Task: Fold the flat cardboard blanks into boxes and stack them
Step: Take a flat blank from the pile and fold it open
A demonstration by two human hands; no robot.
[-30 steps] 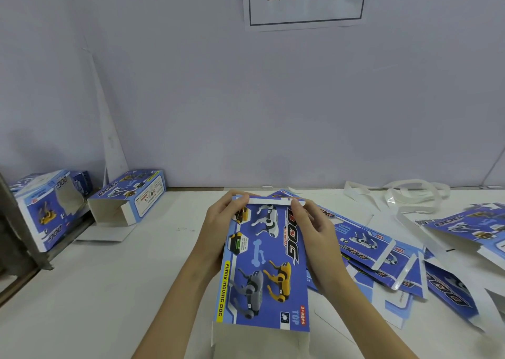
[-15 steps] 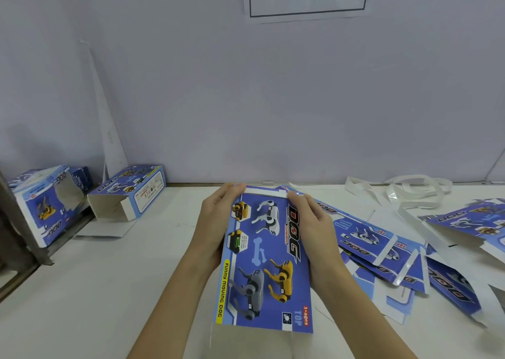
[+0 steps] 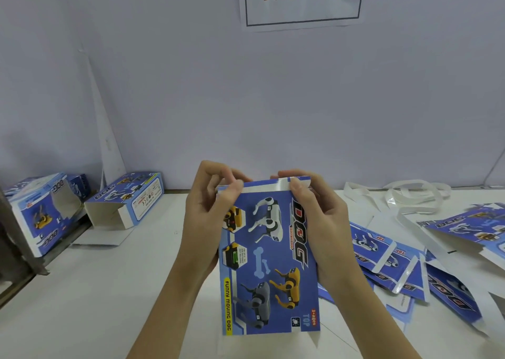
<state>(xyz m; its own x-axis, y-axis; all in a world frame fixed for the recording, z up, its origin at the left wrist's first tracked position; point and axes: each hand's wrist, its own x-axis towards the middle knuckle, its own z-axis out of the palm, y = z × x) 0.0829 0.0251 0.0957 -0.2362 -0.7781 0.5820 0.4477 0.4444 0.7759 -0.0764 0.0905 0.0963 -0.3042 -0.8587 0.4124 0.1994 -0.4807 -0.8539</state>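
Observation:
A blue cardboard blank (image 3: pixel 269 263) printed with toy dogs and "DOG" is held up in front of me, tilted, its far end uppermost. My left hand (image 3: pixel 207 216) grips its left side, thumb and fingers pinching the top left corner. My right hand (image 3: pixel 319 222) holds the right side, thumb pressing the white strip at the top edge. Two folded boxes lie at the left: one open-ended box (image 3: pixel 125 200) by the wall and another (image 3: pixel 43 211) at the table's left edge.
A loose pile of flat blue blanks (image 3: pixel 410 265) covers the white table (image 3: pixel 95 290) to the right. White paper strips (image 3: pixel 410 197) curl at the back right. A grey wall with a paper sign (image 3: pixel 300 0) stands close behind. A metal bar (image 3: pixel 19 249) runs at far left.
The blank has been lifted up off the table toward me. Both hands have shifted to its top edge, where the white strip shows again.

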